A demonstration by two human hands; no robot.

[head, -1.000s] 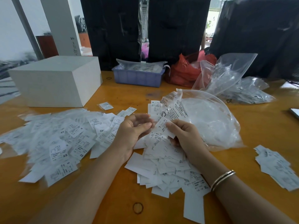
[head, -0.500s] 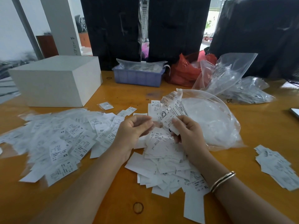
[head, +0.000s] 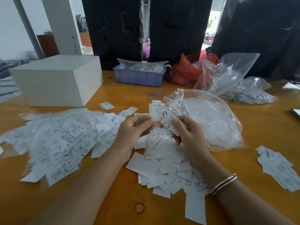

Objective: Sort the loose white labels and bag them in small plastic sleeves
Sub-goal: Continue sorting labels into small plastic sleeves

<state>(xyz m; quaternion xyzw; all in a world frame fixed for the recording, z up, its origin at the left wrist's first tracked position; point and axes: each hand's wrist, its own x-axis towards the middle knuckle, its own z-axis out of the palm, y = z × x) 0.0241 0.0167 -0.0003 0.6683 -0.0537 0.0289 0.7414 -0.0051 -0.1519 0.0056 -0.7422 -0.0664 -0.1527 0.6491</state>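
My right hand (head: 188, 133) pinches a white label marked L (head: 168, 124) between thumb and fingers, above a heap of loose white labels (head: 168, 166). My left hand (head: 134, 129) is curled beside it, fingertips pinching the edge of a small clear plastic sleeve (head: 156, 122) that is hard to make out. The label's left end meets that sleeve. A wide spread of bagged labels in clear sleeves (head: 61, 140) covers the table to the left. A large clear bag (head: 211, 120) holding more sleeves lies just behind my right hand.
A white box (head: 60, 80) stands at the back left, a blue tray (head: 139, 77) and a red bag (head: 186, 72) at the back centre. More clear bags (head: 235, 82) lie back right. A small label stack (head: 277, 168) sits on the orange table (head: 113, 200) at right.
My right hand has lifted the L label off the heap and brought it up toward my left hand. My left hand has closed its fingers on the small sleeve.
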